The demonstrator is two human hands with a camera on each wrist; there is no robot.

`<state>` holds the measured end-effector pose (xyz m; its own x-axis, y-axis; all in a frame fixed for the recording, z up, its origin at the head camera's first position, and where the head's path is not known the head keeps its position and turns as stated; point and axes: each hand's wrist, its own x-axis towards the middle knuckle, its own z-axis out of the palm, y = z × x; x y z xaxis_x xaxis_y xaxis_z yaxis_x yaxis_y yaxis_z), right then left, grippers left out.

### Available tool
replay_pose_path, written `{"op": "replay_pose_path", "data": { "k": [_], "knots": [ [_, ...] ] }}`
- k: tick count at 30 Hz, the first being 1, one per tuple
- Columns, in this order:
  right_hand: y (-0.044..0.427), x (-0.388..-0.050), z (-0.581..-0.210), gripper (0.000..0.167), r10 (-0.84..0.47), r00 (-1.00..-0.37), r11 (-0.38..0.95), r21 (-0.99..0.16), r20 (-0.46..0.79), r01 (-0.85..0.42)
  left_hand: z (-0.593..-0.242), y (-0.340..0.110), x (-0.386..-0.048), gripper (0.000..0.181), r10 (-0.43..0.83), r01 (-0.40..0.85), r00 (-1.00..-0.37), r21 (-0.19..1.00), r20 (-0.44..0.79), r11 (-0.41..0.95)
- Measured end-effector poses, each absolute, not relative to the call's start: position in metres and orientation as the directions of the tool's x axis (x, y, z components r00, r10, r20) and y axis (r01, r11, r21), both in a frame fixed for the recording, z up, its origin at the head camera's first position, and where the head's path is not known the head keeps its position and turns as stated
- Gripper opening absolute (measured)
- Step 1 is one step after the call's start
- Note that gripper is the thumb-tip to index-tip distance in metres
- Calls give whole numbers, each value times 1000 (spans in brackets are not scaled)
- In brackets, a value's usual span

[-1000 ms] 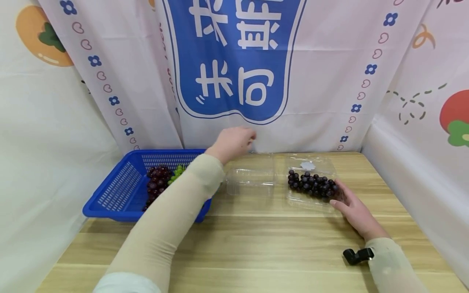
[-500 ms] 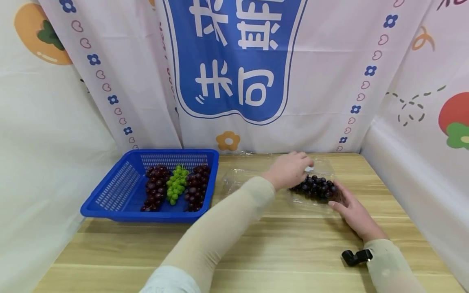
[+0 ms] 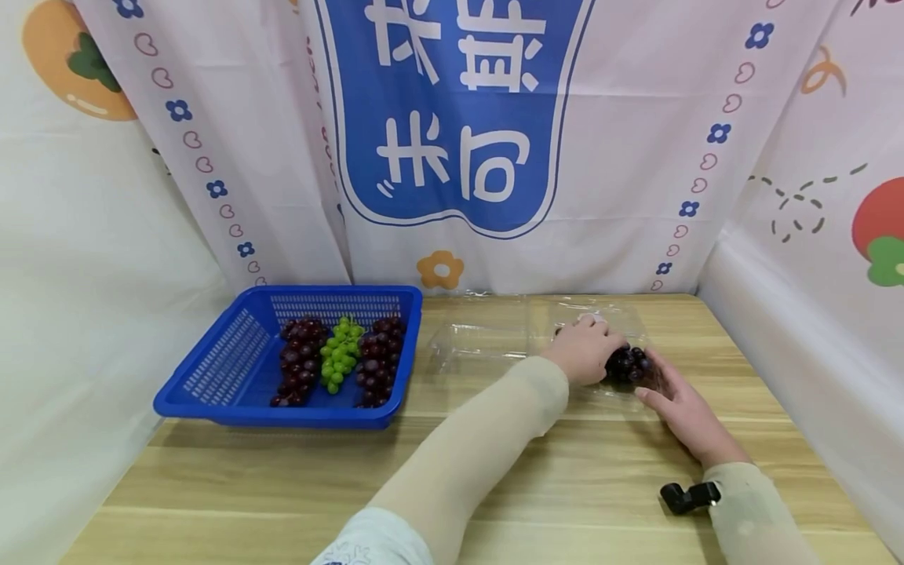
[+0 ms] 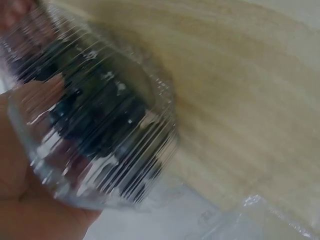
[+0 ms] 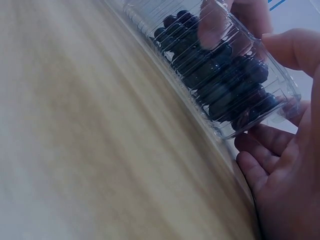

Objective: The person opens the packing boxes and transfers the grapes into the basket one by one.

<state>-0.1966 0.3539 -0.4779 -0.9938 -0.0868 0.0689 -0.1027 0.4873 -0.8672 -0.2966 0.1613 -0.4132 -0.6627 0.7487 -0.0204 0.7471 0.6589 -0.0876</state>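
A clear plastic fruit box point(image 3: 558, 377) with its lid folded back holds a bunch of dark grapes point(image 3: 627, 365). My left hand point(image 3: 585, 349) reaches down into the box from above, its fingers bent over the bunch and covering part of it. In the right wrist view its fingertips point(image 5: 212, 32) show through the plastic against the dark grapes point(image 5: 220, 75). My right hand point(image 3: 681, 404) holds the box's right end, the thumb at the near side and the fingers around the outside. The left wrist view is blurred; the grapes point(image 4: 95, 120) show through the ribbed wall.
A blue basket point(image 3: 191, 400) at the left holds two dark red bunches point(image 3: 300, 361) and a green bunch point(image 3: 342, 353). Another clear box point(image 3: 487, 341) stands open beside the grape box. A printed cloth backdrop point(image 3: 621, 157) rises behind the wooden table point(image 3: 282, 502).
My left hand has moved right, past the bare box, and down onto the dark grapes. The right hand stays at the box's end.
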Motion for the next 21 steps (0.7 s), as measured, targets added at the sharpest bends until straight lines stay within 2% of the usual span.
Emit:
{"op": "replay_pose_path", "data": {
  "k": [6,11,18,21],
  "knots": [
    [355,-197,-478,80,-91,-993,484,-868,79,-113,-424,166,-296,49,744,734,-667,-137,36,665],
    [354,-196,-479,81,-87,-994,488,-867,65,-100,-428,169,-294,57,728,720,-684,-187,-29,669],
    [355,-195,-475,81,-104,-992,467,-878,66,-107,-428,174,-292,72,714,717,-694,-178,-88,674],
    [355,-194,-475,82,-102,-993,462,-881,64,-104,-430,174,-292,70,710,715,-697,-173,-101,678]
  ]
}}
